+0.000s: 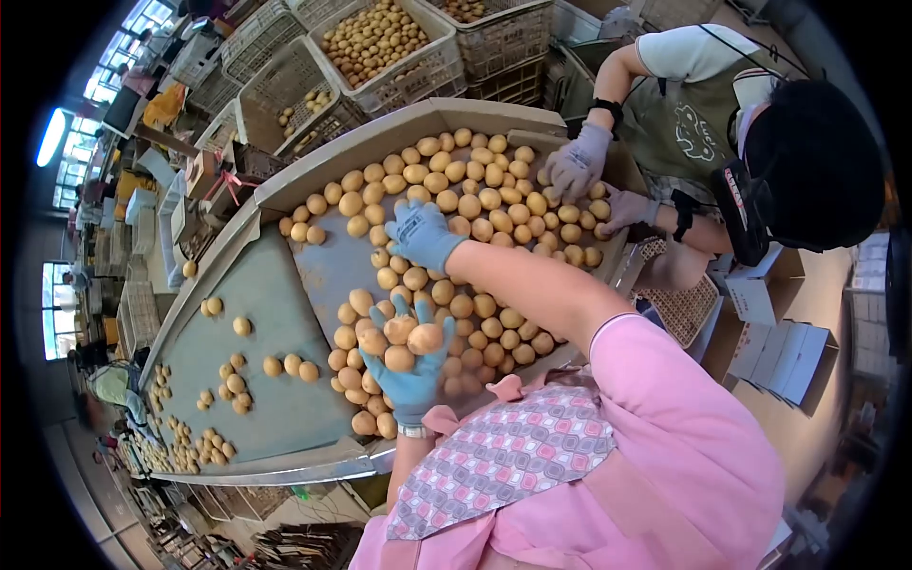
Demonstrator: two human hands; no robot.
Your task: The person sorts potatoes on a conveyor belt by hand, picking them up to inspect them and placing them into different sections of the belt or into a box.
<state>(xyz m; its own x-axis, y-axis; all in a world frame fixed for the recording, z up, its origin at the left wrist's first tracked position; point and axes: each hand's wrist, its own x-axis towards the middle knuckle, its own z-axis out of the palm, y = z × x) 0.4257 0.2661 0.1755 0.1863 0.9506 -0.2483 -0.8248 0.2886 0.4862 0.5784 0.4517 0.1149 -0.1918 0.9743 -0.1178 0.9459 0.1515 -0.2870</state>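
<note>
My left hand [414, 385], in a light blue glove, is turned palm up and cradles several round yellow-brown fruits [400, 330] between its bent fingers. Just beyond it, my right hand [425, 236] in a matching glove reaches down among more fruits [438, 182]. Its fingers curl downward, and whatever lies under them is hidden. Loose fruits surround both hands on the sorting table [328, 256], packed most densely to the right.
Across the table at right, a co-worker's gloved hands [578, 163] touch fruits. A green belt [275, 318] with scattered fruits runs to the left. Plastic crates [418, 81] holding fruits stand behind the raised table rim [332, 152]. Cardboard boxes [784, 361] lie at right.
</note>
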